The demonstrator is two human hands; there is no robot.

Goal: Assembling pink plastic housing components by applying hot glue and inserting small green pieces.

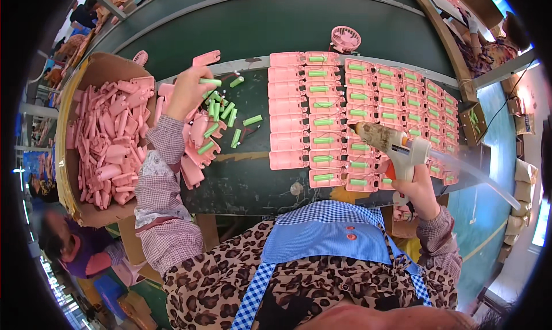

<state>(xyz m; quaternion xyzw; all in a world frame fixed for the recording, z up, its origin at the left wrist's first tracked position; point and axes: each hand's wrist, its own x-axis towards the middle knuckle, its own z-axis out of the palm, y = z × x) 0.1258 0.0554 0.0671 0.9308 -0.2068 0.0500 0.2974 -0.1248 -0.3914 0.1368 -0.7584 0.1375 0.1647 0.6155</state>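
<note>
My left hand (187,93) is over the pile at the left, fingers closed on a green battery (210,82). Around and below it lie loose green batteries (229,111), some with thin wires, mixed with pink plastic shells (198,126). In my right hand (418,187) is a hot glue gun (397,146), its stained nozzle pointing left over the rows and a clear glue stick trailing from its back. Under the gun spread rows of pink shells (357,96), many with a green battery inside. The two leftmost columns include bare pink shells (286,123).
A cardboard box (69,157) full of pink shells stands at the left. A round pink fan head (345,38) lies beyond the rows. Past a metal rail runs a green conveyor belt (247,31). A small box with batteries (475,123) sits at the right. Other people work nearby.
</note>
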